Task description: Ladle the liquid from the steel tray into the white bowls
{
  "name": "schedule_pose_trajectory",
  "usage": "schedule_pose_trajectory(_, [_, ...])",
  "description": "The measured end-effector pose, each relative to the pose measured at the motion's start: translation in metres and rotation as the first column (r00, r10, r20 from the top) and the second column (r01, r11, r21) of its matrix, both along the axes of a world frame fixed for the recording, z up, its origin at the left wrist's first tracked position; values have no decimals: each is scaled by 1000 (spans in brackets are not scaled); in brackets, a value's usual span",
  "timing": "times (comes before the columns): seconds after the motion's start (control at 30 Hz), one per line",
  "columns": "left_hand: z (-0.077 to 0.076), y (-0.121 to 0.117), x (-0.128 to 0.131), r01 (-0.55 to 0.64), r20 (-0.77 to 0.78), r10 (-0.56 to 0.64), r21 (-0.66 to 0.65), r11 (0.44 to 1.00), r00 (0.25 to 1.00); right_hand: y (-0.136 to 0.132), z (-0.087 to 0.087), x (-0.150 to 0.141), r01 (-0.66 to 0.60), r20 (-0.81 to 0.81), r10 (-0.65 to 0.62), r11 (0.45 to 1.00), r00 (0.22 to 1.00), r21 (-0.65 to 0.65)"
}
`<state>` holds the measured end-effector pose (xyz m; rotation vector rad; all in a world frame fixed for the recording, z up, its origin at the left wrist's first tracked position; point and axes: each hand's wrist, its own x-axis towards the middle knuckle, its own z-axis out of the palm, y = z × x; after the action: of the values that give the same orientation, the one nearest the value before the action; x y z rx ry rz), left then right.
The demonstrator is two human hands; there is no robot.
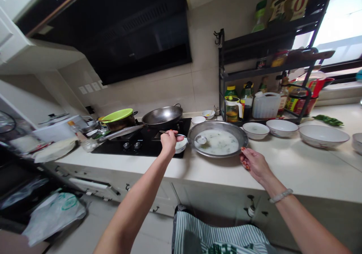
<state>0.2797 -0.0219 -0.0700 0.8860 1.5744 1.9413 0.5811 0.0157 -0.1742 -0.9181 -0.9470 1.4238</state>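
A wide metal basin (195,148) of milky white soup with dark green bits stands on the counter in front of me. My left hand (169,141) is closed around the handle of a ladle (201,140), whose bowl rests in the soup near the basin's left side. With thumb and fingers my right hand (253,163) pinches the basin's right rim. Partly hidden behind my left hand, a white bowl (181,145) sits at the hob's right edge.
A wok (162,117) and a pot topped by a green basin (117,115) stand on the black hob (141,146). White bowls (283,127) line the counter at right, below a rack (260,73) of bottles. Green peppers (328,120) lie farther back.
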Motion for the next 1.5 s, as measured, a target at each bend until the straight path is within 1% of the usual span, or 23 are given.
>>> schedule_pose_trajectory(0.17, [3,-2,-4,-3,11,3,27,1000,1000,1,-2,1,-3,-7,3,1000,1000,1])
schedule_pose_trajectory(0.3, [12,-7,-13,-18,62,15,39,999,998,1,-2,1,-3,5,3,1000,1000,5])
schedule_pose_trajectory(0.5, [28,-22,-37,-83,88,76,85,993,993,1,-1,1,-8,26,7,1000,1000,16])
schedule_pose_trajectory(0.6, [32,-29,-51,-117,65,111,86,989,992,1,-1,1,-10,20,10,1000,1000,12])
schedule_pose_trajectory(0.7, [30,-36,-64,-163,-45,168,92,982,985,1,-1,1,-14,17,14,1000,1000,14])
schedule_pose_trajectory(0.8, [22,-45,-72,-189,-261,210,102,977,942,0,0,1,-19,30,18,999,999,29])
schedule_pose_trajectory(0.9, [14,-56,-75,-117,-490,162,120,986,857,0,0,1,-22,37,21,999,999,33])
schedule_pose_trajectory(1.0, [9,-65,-75,-37,-655,123,143,989,746,0,-1,1,-19,31,18,999,999,25])
schedule_pose_trajectory(1.1, [8,-72,-76,-10,-744,118,147,989,658,1,-2,2,-21,25,21,1000,999,17])
schedule_pose_trajectory(1.17, [8,-75,-76,10,-762,104,143,990,639,1,-2,1,-22,20,22,1000,1000,13])
schedule_pose_trajectory(1.27, [7,-78,-75,25,-768,94,141,990,633,1,-1,1,-19,23,18,1000,1000,13])
schedule_pose_trajectory(1.37, [5,-78,-75,-15,-758,124,149,989,640,1,-1,1,-17,33,16,1000,999,22])
schedule_pose_trajectory(1.43, [3,-76,-76,-76,-711,168,159,984,683,1,-2,1,-16,36,15,999,999,28])
schedule_pose_trajectory(1.5, [1,-72,-81,-151,-616,224,169,974,756,2,-3,2,-18,36,17,999,999,31])
